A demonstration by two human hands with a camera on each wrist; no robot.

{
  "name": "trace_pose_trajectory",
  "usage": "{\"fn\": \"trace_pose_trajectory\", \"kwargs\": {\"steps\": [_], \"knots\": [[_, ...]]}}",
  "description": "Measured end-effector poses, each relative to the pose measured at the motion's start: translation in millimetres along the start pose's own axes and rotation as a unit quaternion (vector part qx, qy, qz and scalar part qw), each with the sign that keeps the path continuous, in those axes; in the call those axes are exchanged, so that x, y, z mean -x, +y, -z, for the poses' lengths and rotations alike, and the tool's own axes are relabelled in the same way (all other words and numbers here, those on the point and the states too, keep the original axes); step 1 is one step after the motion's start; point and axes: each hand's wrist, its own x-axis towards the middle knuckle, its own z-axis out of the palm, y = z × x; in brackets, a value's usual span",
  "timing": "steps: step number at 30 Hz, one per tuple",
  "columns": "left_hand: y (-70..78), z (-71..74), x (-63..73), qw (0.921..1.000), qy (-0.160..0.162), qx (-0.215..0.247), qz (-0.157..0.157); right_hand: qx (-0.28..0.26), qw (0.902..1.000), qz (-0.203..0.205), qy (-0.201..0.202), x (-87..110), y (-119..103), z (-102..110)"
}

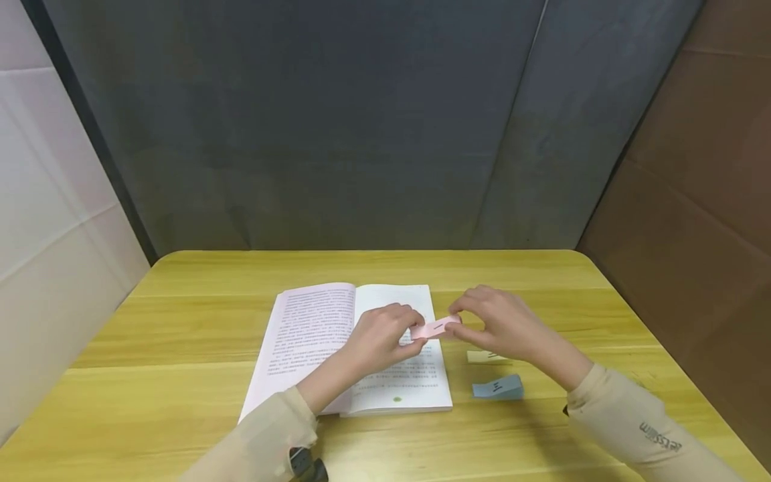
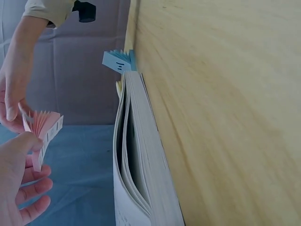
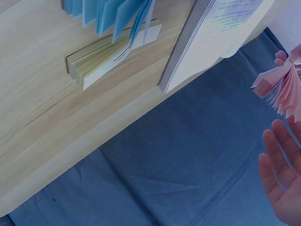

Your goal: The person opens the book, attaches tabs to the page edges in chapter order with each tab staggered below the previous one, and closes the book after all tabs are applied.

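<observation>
A small pink sticky-note pad (image 1: pixel 436 327) with a dark mark on it is stretched between both hands above the open book (image 1: pixel 301 328). Thumb and finger of my left hand (image 1: pixel 378 335) pinch its left end. At the right end, my right hand (image 1: pixel 504 326) grips it between thumb and index finger. The pad's leaves (image 2: pixel 43 123) fan out like an accordion in the left wrist view. In the right wrist view, the other fingers (image 3: pixel 282 150) of the right hand are spread below the pad, and its thumb is out of frame.
Right of the book lie a yellow sticky-note pad (image 1: pixel 480 357), partly behind the right hand, and a blue one (image 1: pixel 498 387) with its leaves fanned. The wooden table (image 1: pixel 181 402) ends at a dark backdrop (image 1: pixel 337 134), with panels on both sides.
</observation>
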Motion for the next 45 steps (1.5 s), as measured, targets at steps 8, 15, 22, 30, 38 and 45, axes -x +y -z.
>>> {"fn": "trace_pose_trajectory", "kwargs": {"steps": [8,15,22,30,38,45], "knots": [[0.8,0.0,2.8,0.9998,0.017,0.003,-0.005,0.01,0.9997,-0.01,0.02,-0.5,-1,0],[1.8,-0.1,5.1,0.9997,0.02,0.011,0.0,0.013,0.9998,-0.012,0.013,0.9,-2,-2],[1.8,-1.0,8.0,0.9995,0.029,0.008,-0.003,-0.001,0.9997,0.001,0.026,0.1,-4,-4],[2.4,-2.0,11.3,0.9996,0.026,0.01,-0.007,-0.013,0.9992,-0.003,0.037,-2.0,-6,-7],[2.4,-3.3,11.8,0.9995,0.018,0.024,0.006,-0.028,0.9993,-0.005,0.027,-5.0,-10,-8],[1.0,-4.7,12.3,0.9989,0.016,0.041,0.015,-0.014,0.9994,0.012,0.028,-6.8,-12,-9]]}}
